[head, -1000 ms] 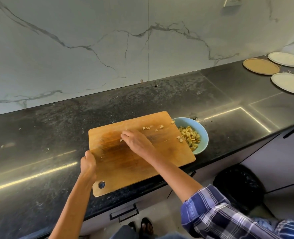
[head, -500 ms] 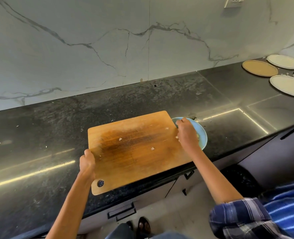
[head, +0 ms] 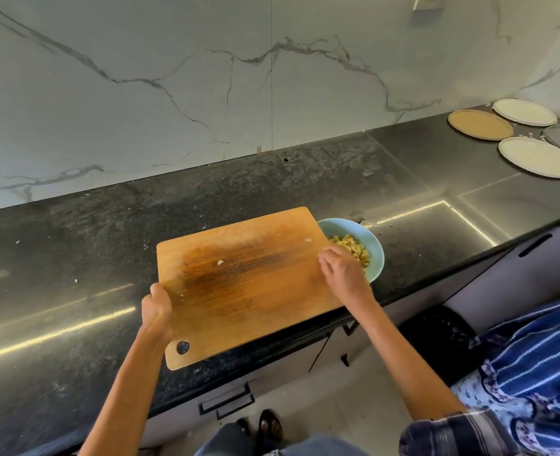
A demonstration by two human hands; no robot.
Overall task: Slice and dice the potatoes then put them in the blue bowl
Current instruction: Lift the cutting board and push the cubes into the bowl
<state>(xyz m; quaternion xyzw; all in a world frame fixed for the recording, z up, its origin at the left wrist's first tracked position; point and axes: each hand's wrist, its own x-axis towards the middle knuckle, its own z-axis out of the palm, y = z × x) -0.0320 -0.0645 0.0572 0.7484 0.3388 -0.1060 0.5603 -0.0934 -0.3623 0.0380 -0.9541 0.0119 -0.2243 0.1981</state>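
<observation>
Board: wooden, held over the bench at a slant – its right edge overlaps the bowl's rim, evidently so that anything pushed along it drops in and not onto the stone.
Left hand: grip closed on the board's left edge, just above the hanging hole; it appears to lift and steady that end, which gives the slant.
Right hand: at the board's right edge, over the near side of the bowl; fingers loosely spread and bent, holding nothing that I can see – a sweeping hand, by the look of it.
Bowl: blue, on the bench, tucked against and partly under the board's right edge, close to the bench's front lip.
Potato dice: a yellow heap inside the bowl, partly hidden by the right hand.
Scraps: a few pale bits left on the board – one mid-board, one near the far right corner, one by the left thumb.
Stage: cutting looks finished; the transfer seems all but done, only the scraps remaining.
Plates: four flat rounds at the far right of the bench, well apart from the work.
Risk: the bowl is close to the edge; a hard sweep could nudge it.
</observation>
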